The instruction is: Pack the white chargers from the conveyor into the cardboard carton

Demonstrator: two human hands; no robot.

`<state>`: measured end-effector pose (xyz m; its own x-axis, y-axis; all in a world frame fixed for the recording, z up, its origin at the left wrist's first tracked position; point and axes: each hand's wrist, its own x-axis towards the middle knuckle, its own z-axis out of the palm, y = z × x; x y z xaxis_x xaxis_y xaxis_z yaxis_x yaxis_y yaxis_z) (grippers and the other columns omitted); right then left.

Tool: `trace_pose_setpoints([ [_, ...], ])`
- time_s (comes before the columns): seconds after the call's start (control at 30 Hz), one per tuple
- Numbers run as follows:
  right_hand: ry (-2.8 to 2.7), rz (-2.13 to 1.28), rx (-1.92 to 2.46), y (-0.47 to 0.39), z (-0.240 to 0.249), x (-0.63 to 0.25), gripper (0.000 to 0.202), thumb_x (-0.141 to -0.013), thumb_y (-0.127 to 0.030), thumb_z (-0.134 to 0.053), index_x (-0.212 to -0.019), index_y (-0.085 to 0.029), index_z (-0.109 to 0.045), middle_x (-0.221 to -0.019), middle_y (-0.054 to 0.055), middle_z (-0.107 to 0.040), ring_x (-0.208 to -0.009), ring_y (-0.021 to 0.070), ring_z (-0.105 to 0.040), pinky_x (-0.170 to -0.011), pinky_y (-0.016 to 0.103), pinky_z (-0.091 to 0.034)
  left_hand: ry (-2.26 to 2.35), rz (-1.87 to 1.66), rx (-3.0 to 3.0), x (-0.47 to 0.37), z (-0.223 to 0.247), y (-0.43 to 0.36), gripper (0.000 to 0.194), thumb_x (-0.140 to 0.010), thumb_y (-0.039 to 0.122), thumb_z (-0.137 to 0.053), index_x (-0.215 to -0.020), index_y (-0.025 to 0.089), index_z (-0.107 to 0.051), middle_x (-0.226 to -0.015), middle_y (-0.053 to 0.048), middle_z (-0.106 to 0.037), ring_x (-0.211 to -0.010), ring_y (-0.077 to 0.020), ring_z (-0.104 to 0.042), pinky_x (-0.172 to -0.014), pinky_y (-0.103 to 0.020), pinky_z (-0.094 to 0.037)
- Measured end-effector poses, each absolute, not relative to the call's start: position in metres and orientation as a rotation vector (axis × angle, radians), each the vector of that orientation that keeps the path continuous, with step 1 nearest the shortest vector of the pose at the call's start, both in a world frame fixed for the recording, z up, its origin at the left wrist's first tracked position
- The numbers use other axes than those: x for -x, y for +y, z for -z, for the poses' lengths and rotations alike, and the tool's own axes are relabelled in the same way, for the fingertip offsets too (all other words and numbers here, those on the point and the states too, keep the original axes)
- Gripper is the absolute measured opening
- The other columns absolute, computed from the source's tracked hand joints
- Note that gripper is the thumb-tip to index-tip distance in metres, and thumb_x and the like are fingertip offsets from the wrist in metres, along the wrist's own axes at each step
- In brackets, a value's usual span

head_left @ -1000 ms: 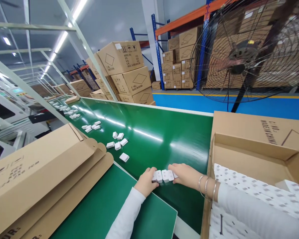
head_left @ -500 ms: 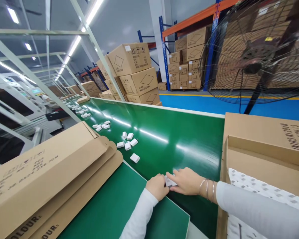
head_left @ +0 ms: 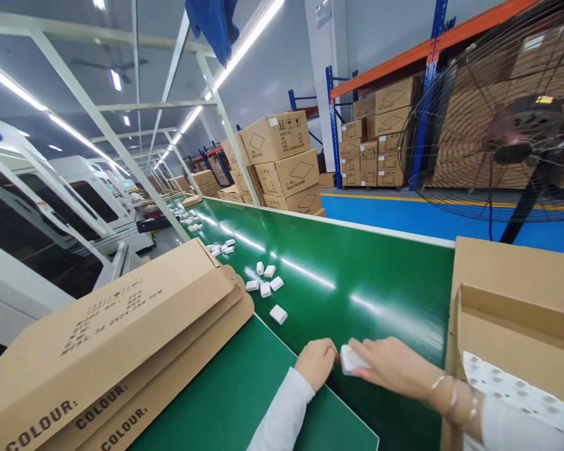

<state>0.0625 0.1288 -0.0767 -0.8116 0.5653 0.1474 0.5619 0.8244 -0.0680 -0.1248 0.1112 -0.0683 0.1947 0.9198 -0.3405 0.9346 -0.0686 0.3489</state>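
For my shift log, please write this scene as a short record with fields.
Right hand: holds at least one white adapter
Left hand: curled, close beside it; grip unclear
Green surface: bears loose adapters, some clustered
Right side: open carton, white pieces inside
Left side: stacked cardboard boxes
Background: fan, more cartons

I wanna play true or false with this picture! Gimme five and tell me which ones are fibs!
1. The right hand holds at least one white plug. True.
2. The bracelets are on the left wrist. False: the bracelets are on the right wrist.
3. The loose plugs lie on a red surface. False: the loose plugs lie on a green surface.
4. A big fan is on the right side of the picture. True.
5. The stacked cardboard on the left has the word COLOUR on it. True.
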Motion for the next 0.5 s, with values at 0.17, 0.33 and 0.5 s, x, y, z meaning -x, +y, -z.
trace_pose_setpoints([
  [0.17,-1.901,-1.171,1.299,0.102,0.023,-0.127,0.048,-0.091,-0.058,-0.023,-0.090,-0.021,-0.054,-0.065,0.001,-0.061,-0.057,0.0157,-0.059,-0.054,0.027,-0.044,1.831,-0.108,-2.056,0.123,0.075,0.111,0.026,-0.082,0.015,-0.032,-0.082,0.023,-0.057,-0.090,0.000,-0.061,-0.084,-0.0137,-0.057,-0.072,-0.023,-0.039],
  [0.33,-0.863,-2.024,1.344,0.032,0.003,-0.176,0.072,-0.077,-0.080,-0.017,-0.052,-0.018,-0.045,-0.040,-0.002,-0.042,-0.029,0.0080,-0.040,-0.031,0.021,-0.033,1.795,0.108,-2.153,0.119,0.075,0.109,0.024,-0.088,0.019,-0.030,-0.075,0.022,-0.050,-0.083,0.001,-0.056,-0.074,-0.0133,-0.055,-0.063,-0.024,-0.034],
  [0.5,-0.617,-1.969,0.917,0.002,0.020,-0.188,0.057,-0.072,-0.074,-0.046,-0.081,-0.019,-0.054,-0.039,-0.006,-0.047,-0.023,0.0056,-0.034,-0.023,0.014,-0.025,1.738,0.123,-2.171,0.124,0.085,0.116,0.022,-0.086,0.014,-0.028,-0.073,0.021,-0.044,-0.077,0.002,-0.051,-0.067,-0.0116,-0.050,-0.061,-0.024,-0.031],
])
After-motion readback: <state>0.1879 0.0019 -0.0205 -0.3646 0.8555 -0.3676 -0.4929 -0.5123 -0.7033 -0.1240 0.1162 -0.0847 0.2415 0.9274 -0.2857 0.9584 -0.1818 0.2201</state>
